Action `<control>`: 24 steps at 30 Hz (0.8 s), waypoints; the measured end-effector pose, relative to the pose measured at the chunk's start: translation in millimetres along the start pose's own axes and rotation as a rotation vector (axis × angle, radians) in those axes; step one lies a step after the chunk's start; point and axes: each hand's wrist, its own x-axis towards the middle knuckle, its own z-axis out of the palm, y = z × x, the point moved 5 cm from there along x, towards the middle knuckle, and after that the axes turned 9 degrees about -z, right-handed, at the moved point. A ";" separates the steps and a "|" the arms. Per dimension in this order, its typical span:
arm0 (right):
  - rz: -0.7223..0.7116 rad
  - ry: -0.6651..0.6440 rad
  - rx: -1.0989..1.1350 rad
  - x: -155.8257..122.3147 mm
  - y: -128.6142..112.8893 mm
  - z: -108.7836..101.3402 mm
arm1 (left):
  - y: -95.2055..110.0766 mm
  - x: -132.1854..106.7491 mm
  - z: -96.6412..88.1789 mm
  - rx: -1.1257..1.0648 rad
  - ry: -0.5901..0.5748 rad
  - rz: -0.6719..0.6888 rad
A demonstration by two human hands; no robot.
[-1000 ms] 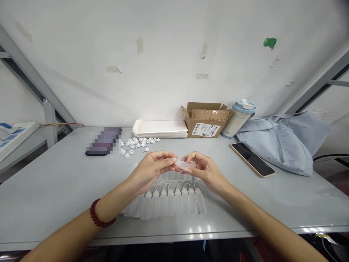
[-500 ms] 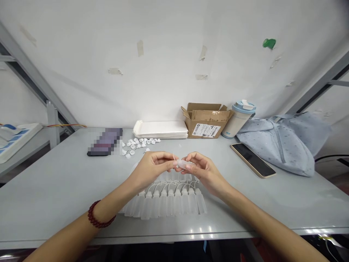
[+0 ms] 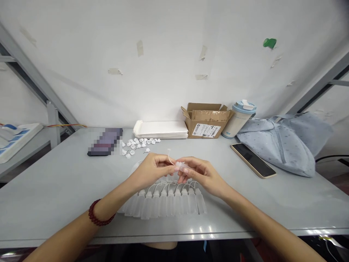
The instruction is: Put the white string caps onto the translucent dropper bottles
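Above the table, a small translucent squeeze bottle (image 3: 182,166) is held between my two hands, lying nearly on its side. My right hand (image 3: 201,172) is closed around its body. At the neck end, my left hand (image 3: 154,168) pinches with thumb and fingers, and a thin white tube or strap sticks up there. Whether the fingertips grip the neck or a cap cannot be made out. Below my hands stands or lies a row of similar bottles (image 3: 170,203), with thin curved straps at their tops. More bottles behind that row are partly hidden by my hands.
Several small white caps (image 3: 139,143) lie scattered beyond my left hand. A pixelated dark object (image 3: 105,142) lies left of them. At the back are white flat packets (image 3: 163,129), an open cardboard box (image 3: 207,123) and a tumbler (image 3: 238,120). A phone (image 3: 253,160) and blue bag (image 3: 278,145) lie right.
The thin white strap at the bottle's neck now stands up higher and shows more clearly. My right hand's fingers have shifted lower around the bottle; both hands stay nearly in place.
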 end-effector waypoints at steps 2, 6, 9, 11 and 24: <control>0.003 0.019 -0.022 -0.1 0.6 -1.7 | 0.6 1.9 -3.5 0.054 -0.014 0.002; -0.010 0.106 -0.043 1.5 0.0 -12.5 | -4.5 13.2 -35.5 0.221 0.134 0.031; -0.028 0.194 -0.071 2.7 -0.4 -25.6 | -14.3 21.8 -76.8 0.427 0.486 0.050; -0.037 0.238 -0.101 3.0 0.2 -33.0 | -24.0 29.3 -90.5 0.579 0.520 0.055; 0.028 0.167 -0.055 0.4 2.8 -24.0 | -38.6 38.9 -79.6 0.587 0.407 0.045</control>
